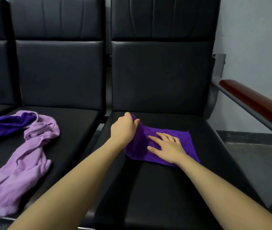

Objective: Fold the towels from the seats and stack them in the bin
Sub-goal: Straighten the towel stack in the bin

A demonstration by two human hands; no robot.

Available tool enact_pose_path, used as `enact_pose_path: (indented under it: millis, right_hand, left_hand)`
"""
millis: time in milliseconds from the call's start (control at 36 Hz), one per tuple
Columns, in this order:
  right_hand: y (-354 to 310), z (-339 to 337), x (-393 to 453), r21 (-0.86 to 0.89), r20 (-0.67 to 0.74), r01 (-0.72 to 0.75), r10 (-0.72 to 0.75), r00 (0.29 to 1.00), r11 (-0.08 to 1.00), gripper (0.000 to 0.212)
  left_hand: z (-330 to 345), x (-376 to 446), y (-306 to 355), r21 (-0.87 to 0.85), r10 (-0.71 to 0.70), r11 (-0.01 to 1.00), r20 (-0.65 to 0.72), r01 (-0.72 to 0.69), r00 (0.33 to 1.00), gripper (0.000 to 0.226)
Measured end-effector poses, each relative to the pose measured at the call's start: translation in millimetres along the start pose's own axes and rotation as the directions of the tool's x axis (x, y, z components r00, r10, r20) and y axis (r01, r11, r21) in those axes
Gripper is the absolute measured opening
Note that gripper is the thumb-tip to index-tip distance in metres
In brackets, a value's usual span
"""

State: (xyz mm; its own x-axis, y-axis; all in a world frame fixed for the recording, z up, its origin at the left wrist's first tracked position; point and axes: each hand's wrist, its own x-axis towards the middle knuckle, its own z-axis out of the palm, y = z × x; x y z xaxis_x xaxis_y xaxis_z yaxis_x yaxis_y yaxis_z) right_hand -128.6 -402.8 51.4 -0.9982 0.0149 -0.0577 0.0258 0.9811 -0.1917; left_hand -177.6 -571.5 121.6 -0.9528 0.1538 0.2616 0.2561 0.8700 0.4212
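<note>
Black seats. Right hand (168, 147) flat, pinning purple towel (178, 138); left hand (123, 127) pinching far corner. Better: carry corner across, align edges, then smooth crease.

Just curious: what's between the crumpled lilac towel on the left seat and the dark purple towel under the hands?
In the head view, only bare black cushion, the gap between the seats and the left forearm lie between the lilac towel and the purple towel.
</note>
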Motion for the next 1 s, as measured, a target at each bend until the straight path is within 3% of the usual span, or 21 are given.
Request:
enact_pose_path:
  millis: [56, 111, 167, 250, 333, 417, 472, 556, 667, 778, 889, 944, 1000]
  right_hand:
    - [2, 0, -2, 0.181, -0.095, -0.004, 0.021, 0.995, 0.983, 0.053]
    - [6, -4, -4, 0.467, -0.211, 0.006, 0.105, 0.972, 0.884, 0.037]
    - [14, -12, -9, 0.564, -0.288, 0.005, 0.19, 0.938, 0.826, 0.022]
    - [33, -23, -15, 0.488, -0.352, -0.077, 0.277, 0.894, 0.87, 0.016]
    - [50, -33, -26, 0.56, -0.262, -0.205, 0.407, 0.875, 0.802, 0.023]
    - [63, -35, -34, 0.551, -0.166, -0.318, 0.474, 0.865, 0.772, 0.035]
    - [69, -34, -37, 0.515, -0.104, -0.387, 0.504, 0.857, 0.765, 0.041]
    - [69, -27, -38, 0.439, -0.104, -0.426, 0.516, 0.85, 0.791, 0.04]
    - [59, -25, -34, 0.353, -0.138, -0.44, 0.511, 0.849, 0.826, 0.038]
    - [52, -24, -26, 0.339, -0.174, -0.441, 0.516, 0.839, 0.831, 0.029]
    - [47, -27, -25, 0.358, -0.264, -0.346, 0.449, 0.853, 0.867, 0.013]
    - [47, -27, -26, 0.328, -0.29, -0.315, 0.412, 0.864, 0.891, 0.018]
    - [48, -27, -27, 0.291, -0.262, -0.311, 0.388, 0.884, 0.905, 0.041]
  left_hand:
    - [-1, -4, 10, -0.04, 0.007, 0.999, 0.002, -0.006, 1.0, 0.035]
    - [-3, -8, 23, -0.066, 0.029, 0.997, 0.002, -0.028, 1.0, 0.032]
    - [-1, -12, 36, -0.081, 0.05, 0.996, 0.006, -0.049, 0.999, 0.031]
    - [4, -19, 60, -0.111, 0.093, 0.99, 0.02, -0.09, 0.995, 0.031]
    - [19, -25, 82, -0.159, 0.159, 0.977, 0.112, -0.14, 0.981, 0.033]
    - [40, -32, 98, -0.345, 0.274, 0.929, 0.403, -0.133, 0.873, 0.038]
    - [50, -34, 103, -0.375, 0.335, 0.915, 0.496, -0.15, 0.801, 0.033]
    - [59, -33, 96, -0.296, 0.322, 0.932, 0.417, -0.208, 0.85, 0.026]
    - [64, -30, 76, -0.096, 0.203, 0.979, 0.311, -0.181, 0.928, 0.028]
    - [64, -28, 56, 0.023, 0.162, 0.984, 0.258, -0.174, 0.952, 0.033]
    - [66, -25, 45, 0.058, 0.167, 0.982, 0.184, -0.18, 0.969, 0.037]
    - [66, -23, 43, 0.063, 0.18, 0.979, 0.175, -0.194, 0.968, 0.038]
    - [68, -22, 44, 0.056, 0.205, 0.974, 0.203, -0.22, 0.958, 0.039]
